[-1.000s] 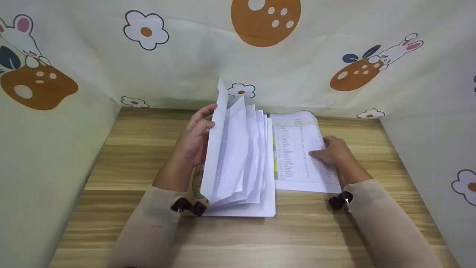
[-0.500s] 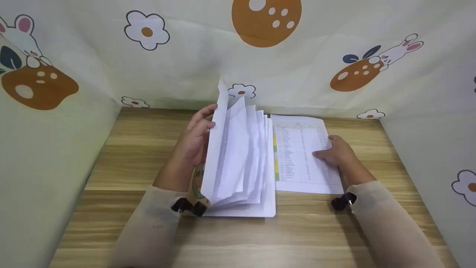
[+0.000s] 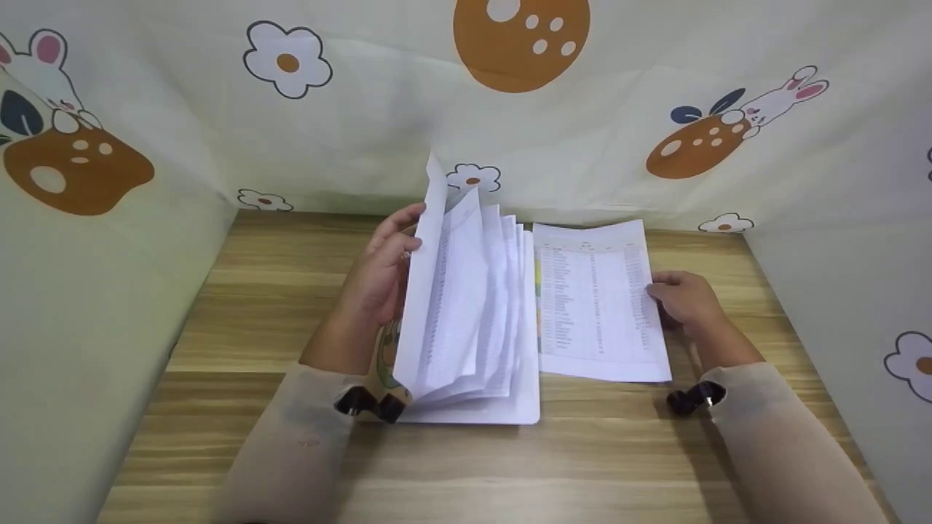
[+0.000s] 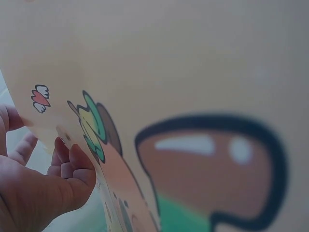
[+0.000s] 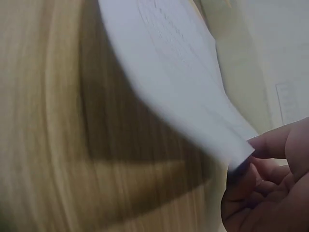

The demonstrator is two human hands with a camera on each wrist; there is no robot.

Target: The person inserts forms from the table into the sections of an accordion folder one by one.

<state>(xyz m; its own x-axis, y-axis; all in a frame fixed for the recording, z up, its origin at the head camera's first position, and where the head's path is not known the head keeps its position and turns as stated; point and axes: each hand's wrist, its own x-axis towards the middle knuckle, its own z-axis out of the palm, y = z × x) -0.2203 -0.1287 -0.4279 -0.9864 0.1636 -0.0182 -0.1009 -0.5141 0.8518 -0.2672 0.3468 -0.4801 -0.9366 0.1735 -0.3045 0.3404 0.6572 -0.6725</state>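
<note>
In the head view a folder (image 3: 466, 415) stands half open on the wooden table, several printed sheets (image 3: 499, 306) fanned inside it. My left hand (image 3: 382, 276) grips its raised white-lined cover (image 3: 422, 306), fingers behind and thumb at the edge. The outer side of the cover (image 4: 193, 72), seen in the left wrist view, is tan with cartoon prints. To the folder's right is a loose sheet (image 3: 597, 298) with printed columns. My right hand (image 3: 684, 298) pinches the sheet's right edge; the right wrist view shows that edge (image 5: 193, 96) curving up off the table.
Yellow and green strips (image 3: 539, 276) show between the folder and the sheet. Fabric walls (image 3: 364, 131) with rabbit and flower prints enclose the table (image 3: 466, 473) at the back and both sides. A small black device (image 3: 695, 398) sits at each wrist.
My right hand has slid right, from lying over the sheet to pinching its right edge. The sheet has shifted right and its far right corner now stands up. My left hand and the folder stay put.
</note>
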